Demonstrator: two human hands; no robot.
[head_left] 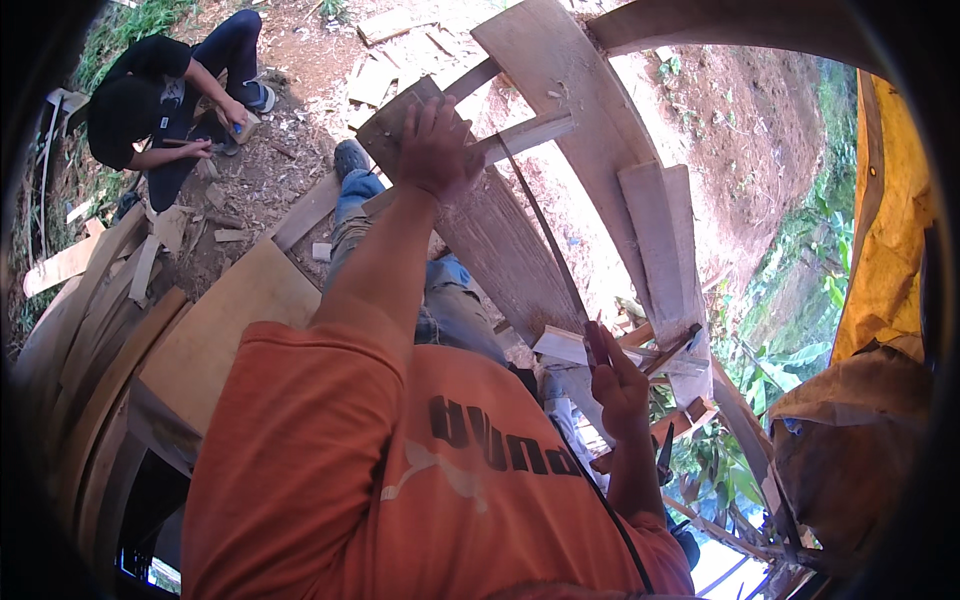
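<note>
My left hand [437, 150] lies with fingers spread on a short dark wooden board [388, 135], pressing it from above. In my closed right hand [620, 388] is the reddish handle of a handsaw [543, 230]. Its long thin blade, seen nearly edge-on, slants up and left to a pale wooden strip [535, 135]. The blade's far end meets or passes this strip; I cannot tell whether it has cut in. A wide plank [505, 245] lies below, between the blade and my legs.
A long plank [575, 95] and shorter boards [660, 230] lie to the right. Another person [150, 110] crouches at the far left, holding a tool and a small wood block [243, 128]. Stacked timber [95, 390] and a broad panel [225, 325] are at left; yellow tarpaulin [885, 220] hangs right.
</note>
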